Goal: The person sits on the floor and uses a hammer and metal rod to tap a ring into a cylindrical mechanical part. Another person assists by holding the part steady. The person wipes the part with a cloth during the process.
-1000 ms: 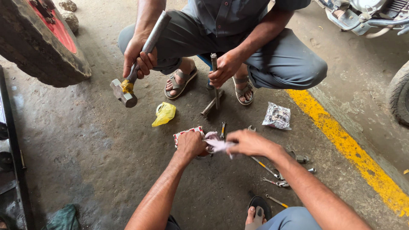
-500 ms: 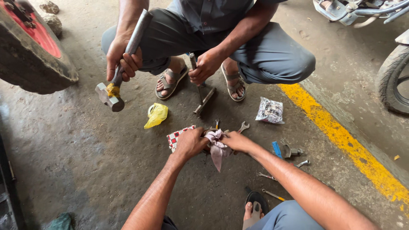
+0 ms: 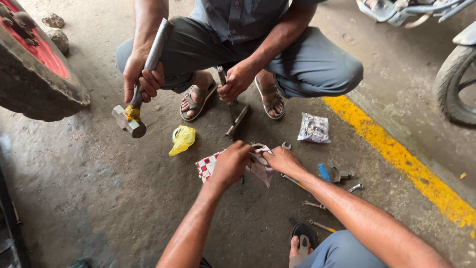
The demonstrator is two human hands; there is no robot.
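Note:
My left hand [image 3: 231, 163] and my right hand [image 3: 281, 160] both grip a dirty pinkish rag [image 3: 260, 167] low over the concrete floor; whatever the rag wraps is hidden. A red-and-white checkered cloth [image 3: 206, 166] lies just left of my left hand. Facing me squats another person, whose one hand holds a sledgehammer [image 3: 141, 88] head-down and whose other hand grips an upright metal rod [image 3: 226, 94] above a short steel bar [image 3: 237, 120].
Spanners and small tools [image 3: 317, 191] lie scattered right of my hands, with a blue tool [image 3: 324, 172]. A yellow bag [image 3: 182, 139] and a crumpled printed packet [image 3: 314, 128] sit on the floor. A big tyre [image 3: 37, 69] at left, a yellow floor line [image 3: 406, 166], a motorbike wheel [image 3: 456, 84] right.
My hands have stayed on the rag, working it close to the floor. The other person's hammer has stayed lowered, and the view has shifted slightly.

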